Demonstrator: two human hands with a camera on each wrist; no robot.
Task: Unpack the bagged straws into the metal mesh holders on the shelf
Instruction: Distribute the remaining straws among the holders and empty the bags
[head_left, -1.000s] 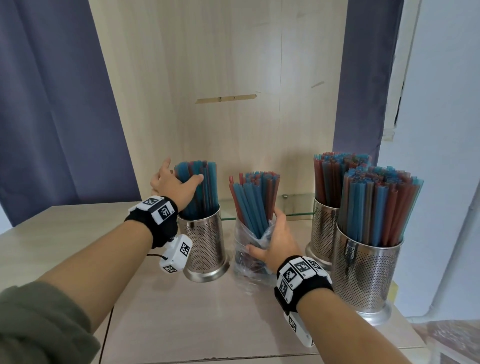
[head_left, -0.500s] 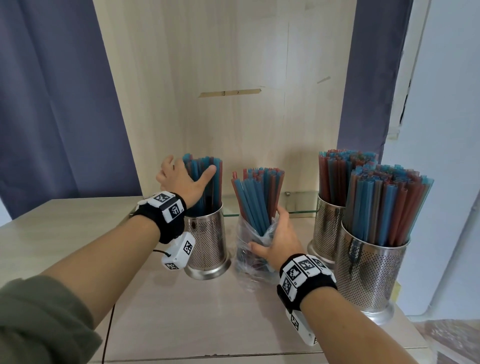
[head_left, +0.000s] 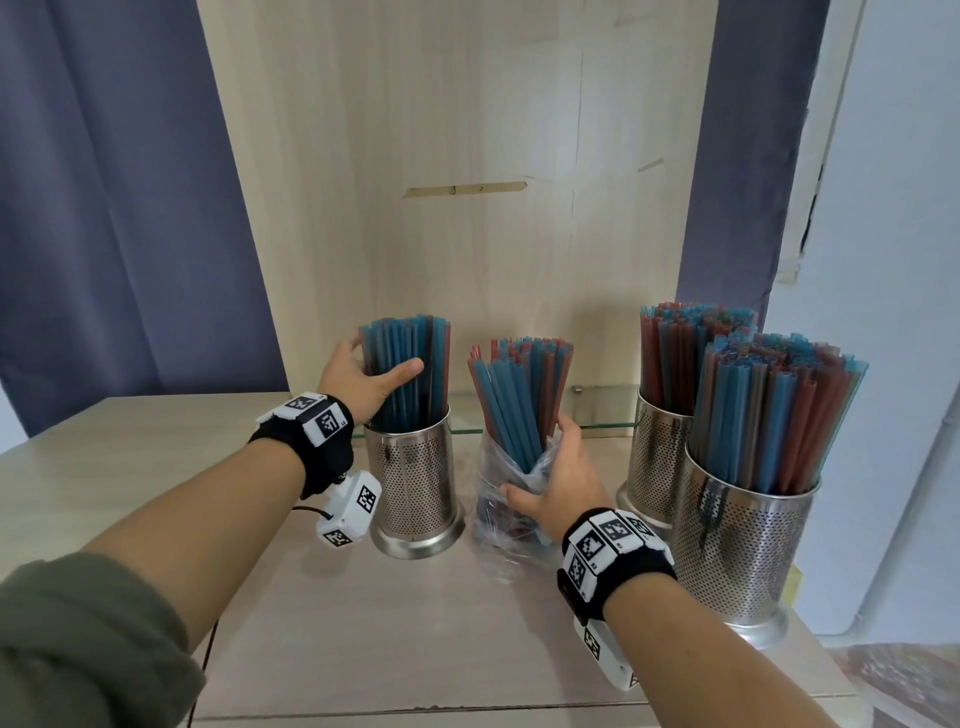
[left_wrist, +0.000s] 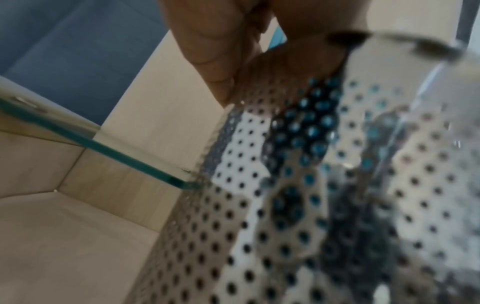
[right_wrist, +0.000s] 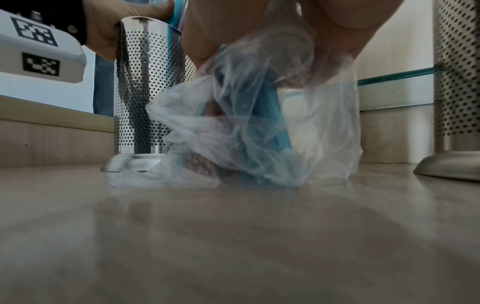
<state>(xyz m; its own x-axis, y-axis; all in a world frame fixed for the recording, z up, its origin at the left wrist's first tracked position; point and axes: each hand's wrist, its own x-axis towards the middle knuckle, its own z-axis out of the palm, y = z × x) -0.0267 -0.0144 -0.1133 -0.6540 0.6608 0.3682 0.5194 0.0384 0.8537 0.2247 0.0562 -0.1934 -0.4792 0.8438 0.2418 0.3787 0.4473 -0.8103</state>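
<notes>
A clear plastic bag (head_left: 498, 499) of blue and red straws (head_left: 519, 395) stands upright on the wooden shelf (head_left: 389, 634). My right hand (head_left: 550, 478) grips the bag (right_wrist: 259, 131) around its middle. To its left stands a metal mesh holder (head_left: 415, 488) with a bunch of mostly blue straws (head_left: 410, 364) in it. My left hand (head_left: 363, 379) grips that bunch just above the holder's rim, thumb across the front. The left wrist view shows the perforated holder wall (left_wrist: 285, 205) close up, blue straws behind the holes.
Two more mesh holders (head_left: 748, 551) (head_left: 657, 462) packed with straws stand at the right, close to my right wrist. A glass shelf edge (head_left: 597, 423) runs behind the holders. A wooden back panel (head_left: 467, 208) and blue curtains (head_left: 114, 208) rise behind.
The view has risen a little and both hands keep their holds. My left hand has slid slightly lower on the straw bunch; the bag stays put.
</notes>
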